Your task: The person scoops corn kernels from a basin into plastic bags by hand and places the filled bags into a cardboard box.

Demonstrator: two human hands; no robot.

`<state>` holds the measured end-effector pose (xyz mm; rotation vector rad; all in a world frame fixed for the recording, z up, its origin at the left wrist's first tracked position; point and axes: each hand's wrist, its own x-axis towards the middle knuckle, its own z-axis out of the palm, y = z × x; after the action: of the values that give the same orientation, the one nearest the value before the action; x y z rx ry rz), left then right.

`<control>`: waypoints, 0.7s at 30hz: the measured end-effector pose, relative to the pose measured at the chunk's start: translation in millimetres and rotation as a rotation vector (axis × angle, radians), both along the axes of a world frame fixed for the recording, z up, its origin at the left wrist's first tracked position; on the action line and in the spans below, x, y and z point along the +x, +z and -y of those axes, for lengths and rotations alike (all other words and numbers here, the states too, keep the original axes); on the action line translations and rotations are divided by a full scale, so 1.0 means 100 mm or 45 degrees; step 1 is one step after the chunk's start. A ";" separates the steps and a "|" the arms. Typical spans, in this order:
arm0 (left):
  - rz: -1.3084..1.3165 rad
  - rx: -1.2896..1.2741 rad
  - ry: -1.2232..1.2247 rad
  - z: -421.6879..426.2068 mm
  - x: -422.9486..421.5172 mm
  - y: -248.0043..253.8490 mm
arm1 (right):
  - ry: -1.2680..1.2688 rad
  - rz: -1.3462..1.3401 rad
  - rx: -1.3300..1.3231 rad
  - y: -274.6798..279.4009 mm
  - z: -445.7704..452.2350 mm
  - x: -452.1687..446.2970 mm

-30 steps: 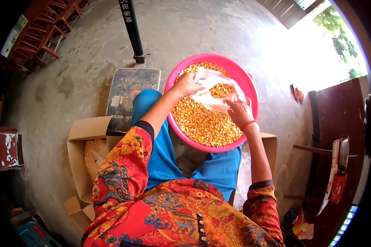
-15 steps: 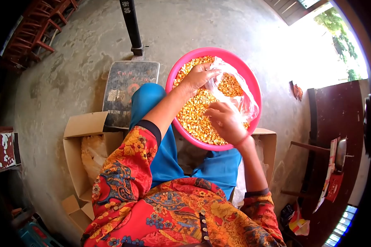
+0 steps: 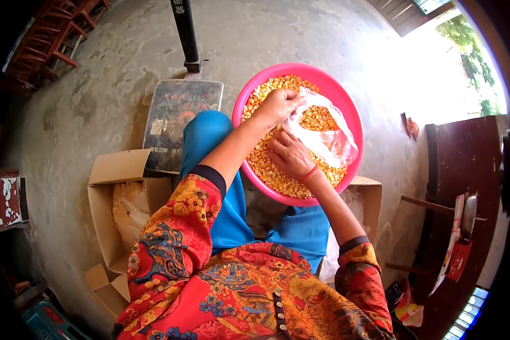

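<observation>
A wide pink basin (image 3: 354, 116) full of yellow corn kernels (image 3: 266, 174) sits in front of my knees. My left hand (image 3: 280, 106) pinches the rim of a clear plastic bag (image 3: 333, 141), which lies slack over the kernels on the basin's right side. Just below it, my right hand (image 3: 290, 153) is low over the corn with its fingers curled down. Its fingertips are partly hidden, so what they hold, if anything, does not show. A red band circles the right wrist.
A platform scale (image 3: 181, 122) with a black post (image 3: 185, 34) stands left of the basin. Open cardboard boxes (image 3: 105, 218) flank my legs, with plastic inside. Wooden chairs (image 3: 51, 42) are at far left, a dark red table (image 3: 464, 164) at right.
My right hand has moved left from beside the bag, to the kernels close under my left hand. The left hand keeps its pinch on the bag. The view has shifted slightly.
</observation>
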<state>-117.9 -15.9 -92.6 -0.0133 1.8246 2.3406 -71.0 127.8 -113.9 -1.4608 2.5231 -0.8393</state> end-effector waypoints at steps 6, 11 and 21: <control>-0.070 0.009 0.169 -0.01 0.00 -0.02 | -0.024 0.038 0.087 0.00 -0.15 -0.02; -0.083 0.028 0.260 -0.02 -0.09 -0.21 | -0.128 0.233 -0.063 0.01 -0.14 -0.05; -0.199 -0.081 0.332 -0.11 0.00 -0.13 | -0.406 1.611 -0.539 0.63 -0.28 0.00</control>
<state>-118.3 -4.5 -106.0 -0.0831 2.0845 2.5178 -71.2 155.6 -51.3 -0.2508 1.5943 -1.6885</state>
